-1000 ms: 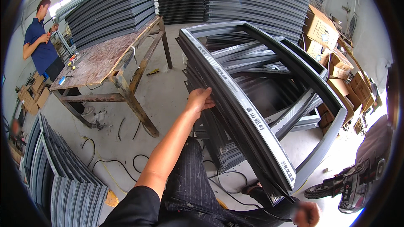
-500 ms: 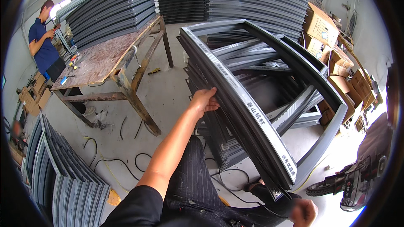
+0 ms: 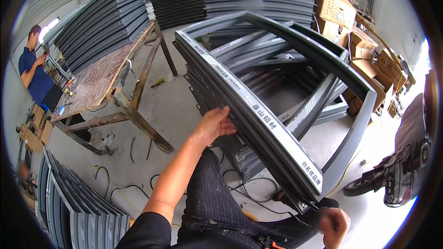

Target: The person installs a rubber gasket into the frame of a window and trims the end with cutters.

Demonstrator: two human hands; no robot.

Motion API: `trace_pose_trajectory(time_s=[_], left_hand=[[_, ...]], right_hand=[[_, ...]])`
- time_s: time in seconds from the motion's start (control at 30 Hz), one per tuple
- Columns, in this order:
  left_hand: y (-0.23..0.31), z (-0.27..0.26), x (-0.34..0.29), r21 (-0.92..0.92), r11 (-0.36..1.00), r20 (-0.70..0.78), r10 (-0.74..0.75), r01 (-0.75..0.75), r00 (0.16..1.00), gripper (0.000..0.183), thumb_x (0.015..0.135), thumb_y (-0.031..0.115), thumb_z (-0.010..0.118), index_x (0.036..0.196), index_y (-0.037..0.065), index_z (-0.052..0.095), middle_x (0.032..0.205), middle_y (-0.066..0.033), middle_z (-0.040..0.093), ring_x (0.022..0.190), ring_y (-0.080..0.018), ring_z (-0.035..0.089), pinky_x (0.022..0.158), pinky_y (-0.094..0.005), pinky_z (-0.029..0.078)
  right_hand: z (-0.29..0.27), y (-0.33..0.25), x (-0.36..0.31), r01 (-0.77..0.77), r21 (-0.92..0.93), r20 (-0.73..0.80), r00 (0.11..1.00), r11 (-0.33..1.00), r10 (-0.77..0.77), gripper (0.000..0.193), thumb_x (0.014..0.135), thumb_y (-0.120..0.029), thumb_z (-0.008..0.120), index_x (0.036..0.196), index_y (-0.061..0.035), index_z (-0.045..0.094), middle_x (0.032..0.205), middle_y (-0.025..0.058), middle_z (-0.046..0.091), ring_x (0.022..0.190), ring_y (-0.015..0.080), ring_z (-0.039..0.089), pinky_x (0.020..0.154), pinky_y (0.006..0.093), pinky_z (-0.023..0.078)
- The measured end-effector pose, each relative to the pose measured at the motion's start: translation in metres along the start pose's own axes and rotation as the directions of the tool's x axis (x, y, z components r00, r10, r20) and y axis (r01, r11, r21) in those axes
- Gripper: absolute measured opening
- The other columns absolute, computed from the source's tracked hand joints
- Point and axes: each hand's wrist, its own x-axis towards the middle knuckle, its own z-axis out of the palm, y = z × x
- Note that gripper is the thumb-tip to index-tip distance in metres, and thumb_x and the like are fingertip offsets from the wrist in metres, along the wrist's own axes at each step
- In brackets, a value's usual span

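A grey metal frame (image 3: 255,103) with rounded corners and printed film along its near bar lies tilted on top of a stack of similar frames. My left hand (image 3: 213,125) grips the left outer side of the top frames, thumb up by the edge and fingers against the dark side. At the near corner, my right hand (image 3: 337,227) is closed around a tool whose thin dark shaft (image 3: 312,206) points to the frame's end. A blurred spot hides part of that hand, so the tool's kind is unclear.
A wooden-topped steel table (image 3: 92,87) bearing stacked frames stands at left, with a person (image 3: 37,74) behind it. More frames (image 3: 87,207) lean at lower left. Cardboard boxes (image 3: 334,7) pile up at right, near a motorbike (image 3: 397,175). Black cable (image 3: 258,193) loops across the floor.
The whole view has shifted, moving the table and boxes leftward in it. My left hand sits slightly lower on the frames' side. My right hand stays by the near corner.
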Motion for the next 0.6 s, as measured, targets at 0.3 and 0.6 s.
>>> trace_pose_trajectory(time_s=[0.3,0.6], left_hand=[[-0.004,0.022,-0.026,0.107,0.994,0.039,-0.016,0.012,0.999,0.037,0.095,0.037,0.053,0.095,0.0,0.056,0.084,-0.0147,0.065,0.073,-0.023,0.067,0.067,-0.0329,0.057],[-0.021,0.039,-0.04,0.139,0.99,0.151,-0.056,0.034,0.987,0.05,0.099,0.039,0.039,0.103,-0.006,0.058,0.083,-0.0178,0.066,0.073,-0.0255,0.069,0.058,-0.0316,0.057]], right_hand=[[0.005,-0.024,-0.003,0.038,-0.148,-0.005,0.999,0.988,-0.039,0.022,0.082,-0.004,0.067,0.103,0.0004,0.067,0.078,0.0043,0.063,0.063,0.009,0.053,0.054,0.0224,0.041],[0.01,-0.034,-0.003,0.081,-0.25,0.086,0.994,0.965,-0.061,0.009,0.079,0.002,0.065,0.088,0.0004,0.065,0.064,0.0063,0.052,0.052,0.0131,0.045,0.046,0.0258,0.034]])
